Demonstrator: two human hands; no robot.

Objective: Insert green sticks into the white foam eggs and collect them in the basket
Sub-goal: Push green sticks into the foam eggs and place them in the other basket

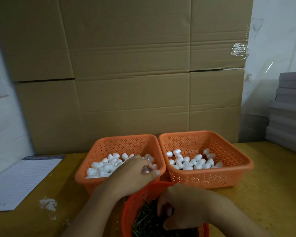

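Two rectangular orange baskets of perforated plastic are set side by side, rims touching, on a yellowish wooden table (272,194). The left basket (99,151) is heaped with smooth, matte white foam eggs (102,168); the right basket (232,151) holds a thinner layer of the same eggs (188,164), and whether any sticks are set in them cannot be made out. At six o'clock from the pair, nearest the camera, a round red mesh basket (135,202) is seen, filled with a tangle of thin, dark green sticks (143,221).

The left hand (135,175) is reached over the near right corner of the left basket, at about eleven o'clock from the round basket — its fingers are curled round a white foam egg (145,170), which is partly hidden and blurred. The right hand (183,204) is lowered into the round basket with fingers bent down among the sticks; whether a stick is actually pinched cannot be told.

At nine o'clock a ruled white paper pad (24,180) with a dark header strip lies flat on the table, and a scuffed white patch (48,203) marks the wood beside it. Behind the baskets, at twelve o'clock, a wall of creased corrugated cardboard boxes (126,65) is stacked, a scrap of clear tape (239,51) stuck near its right edge. At three o'clock — a pile of flat grey boards (289,108).
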